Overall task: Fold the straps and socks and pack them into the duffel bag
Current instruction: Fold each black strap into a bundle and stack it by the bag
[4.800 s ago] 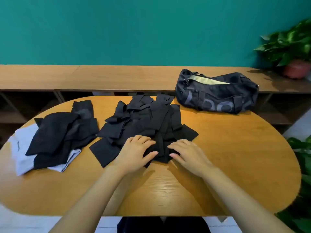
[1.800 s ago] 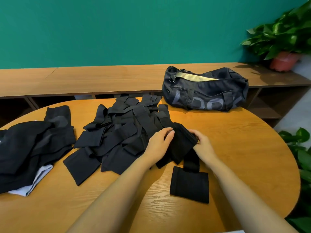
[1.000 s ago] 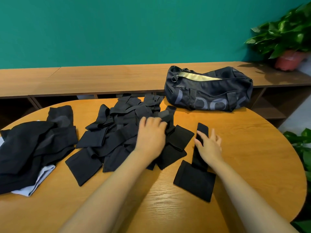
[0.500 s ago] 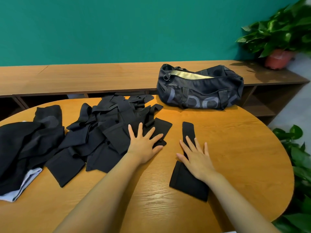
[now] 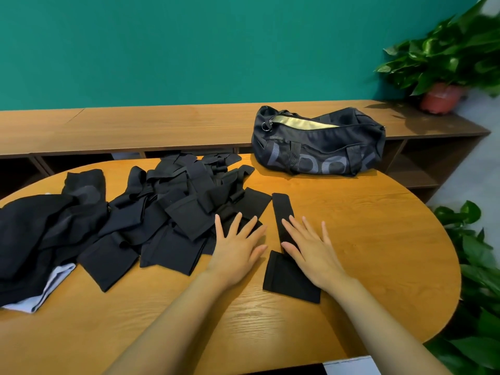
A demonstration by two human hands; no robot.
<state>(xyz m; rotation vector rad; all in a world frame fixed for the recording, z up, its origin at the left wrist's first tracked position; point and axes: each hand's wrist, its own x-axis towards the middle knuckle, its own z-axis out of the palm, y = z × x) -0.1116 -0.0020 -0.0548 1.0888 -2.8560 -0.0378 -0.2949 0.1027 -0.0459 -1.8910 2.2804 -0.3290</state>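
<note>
Both hands flat, fingers straight and spread, gripping nothing. My left hand (image 5: 238,250) presses the near right edge of the black strap pile (image 5: 173,212). My right hand (image 5: 311,250) lies on one strap (image 5: 281,209) set apart just right of the pile, narrow end pointing away, wide end near me. Socks (image 5: 40,234) heaped at the table's (image 5: 378,239) left, dark over one pale piece. Duffel bag (image 5: 319,147) on the far edge, pale lining showing at its top.
</note>
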